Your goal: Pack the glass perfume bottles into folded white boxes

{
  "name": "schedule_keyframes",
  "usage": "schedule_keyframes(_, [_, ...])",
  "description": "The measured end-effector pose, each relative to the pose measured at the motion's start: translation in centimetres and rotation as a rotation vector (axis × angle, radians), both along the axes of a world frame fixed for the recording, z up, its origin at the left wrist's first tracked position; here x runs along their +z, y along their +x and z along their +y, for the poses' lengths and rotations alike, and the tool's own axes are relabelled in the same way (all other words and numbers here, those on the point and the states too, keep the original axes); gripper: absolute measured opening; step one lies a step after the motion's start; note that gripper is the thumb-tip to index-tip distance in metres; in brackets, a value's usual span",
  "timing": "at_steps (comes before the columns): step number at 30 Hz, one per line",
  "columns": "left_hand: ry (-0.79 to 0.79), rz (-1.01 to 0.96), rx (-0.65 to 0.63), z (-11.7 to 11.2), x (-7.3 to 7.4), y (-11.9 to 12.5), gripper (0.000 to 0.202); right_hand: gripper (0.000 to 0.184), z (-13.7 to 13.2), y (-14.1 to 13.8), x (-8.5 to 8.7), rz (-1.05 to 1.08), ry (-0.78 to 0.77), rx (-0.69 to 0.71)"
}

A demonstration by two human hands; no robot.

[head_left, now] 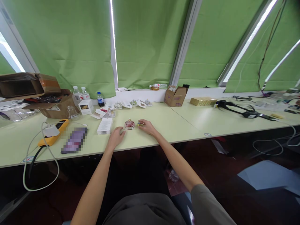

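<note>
A round glass perfume bottle with pink contents and a gold top stands on the pale green table. My left hand rests just left of it, with a small pale item possibly at the fingertips. Too little shows to be sure. My right hand lies to the bottle's right, its fingertips pinching a small blue-and-yellow object. That object sits very close to the bottle. A white product box lies left of my left hand.
Several small glass bottles on white cards line the back edge. A pixelated phone, a yellow power strip with white cables, water bottles and cardboard boxes stand nearby. Black cables lie at right.
</note>
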State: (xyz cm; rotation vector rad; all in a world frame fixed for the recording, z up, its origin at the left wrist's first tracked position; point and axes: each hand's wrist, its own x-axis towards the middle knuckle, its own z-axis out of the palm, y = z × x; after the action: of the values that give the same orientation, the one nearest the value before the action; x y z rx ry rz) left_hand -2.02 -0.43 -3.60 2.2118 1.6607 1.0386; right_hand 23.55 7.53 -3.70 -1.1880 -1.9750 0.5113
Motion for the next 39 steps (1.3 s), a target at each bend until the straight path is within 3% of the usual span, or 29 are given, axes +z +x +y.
schedule_keyframes(13, [-0.013, -0.040, 0.009, 0.0, 0.1, 0.0, 0.037, 0.047, 0.4, -0.2, -0.2, 0.147, -0.100, 0.028])
schedule_keyframes(20, [-0.014, -0.067, -0.005, 0.1, 0.0, -0.2, 0.036, 0.029, 0.8, 0.8, 0.1, 0.394, -0.225, -0.028])
schedule_keyframes(27, [-0.017, -0.074, -0.017, 0.2, -0.2, -0.2, 0.037, 0.038, 0.0, 0.3, 0.3, 0.284, -0.206, 0.073])
schedule_keyframes(32, [-0.019, -0.074, -0.010, 0.1, -0.1, -0.2, 0.037, 0.030, -0.4, 0.0, 0.4, 0.208, -0.155, 0.075])
schedule_keyframes(39, [-0.032, -0.072, -0.014, 0.0, 0.0, -0.3, 0.038, 0.034, -0.5, 0.4, 0.7, 0.352, -0.263, 0.053])
